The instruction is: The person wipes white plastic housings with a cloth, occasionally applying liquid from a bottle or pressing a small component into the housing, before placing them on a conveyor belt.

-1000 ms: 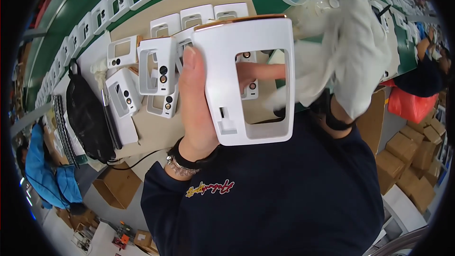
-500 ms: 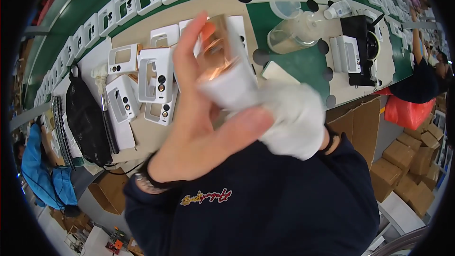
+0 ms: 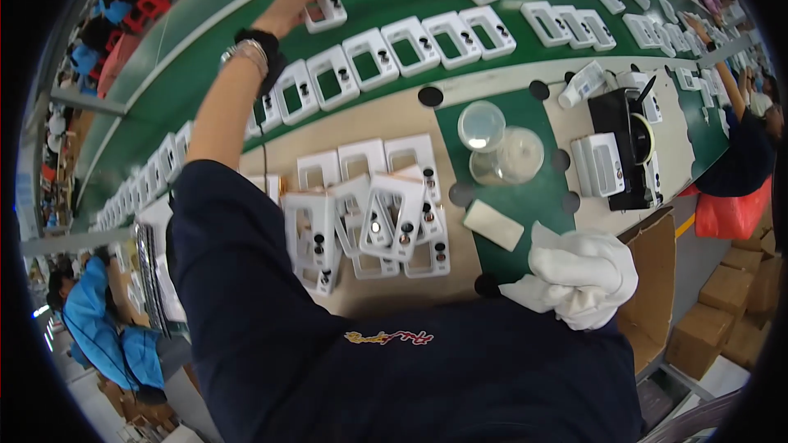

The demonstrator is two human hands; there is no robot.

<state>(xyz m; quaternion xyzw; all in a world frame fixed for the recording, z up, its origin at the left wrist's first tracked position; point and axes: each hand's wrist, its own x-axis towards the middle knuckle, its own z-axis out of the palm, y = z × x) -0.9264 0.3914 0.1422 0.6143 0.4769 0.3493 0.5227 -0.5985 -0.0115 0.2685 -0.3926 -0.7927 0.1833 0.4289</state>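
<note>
My left hand is stretched out to the far left, over the green conveyor belt. Its fingers grip the left side of a white rectangular plastic housing with a large window and small round black parts. Near my body at right, a bunched white cloth covers my right hand, which appears closed around it; its fingers are hidden. Between my arms, several similar housings lie overlapping in a pile on the beige worktop.
A row of white housings lines the near side of the green belt. Right of the pile are a clear bottle, a round clear container, a pale block and a black tape holder. A cardboard box stands beside me.
My left hand has swung from in front of my chest out to the far left over the belt with the housing. My right hand, in the cloth, has drawn away to the right.
</note>
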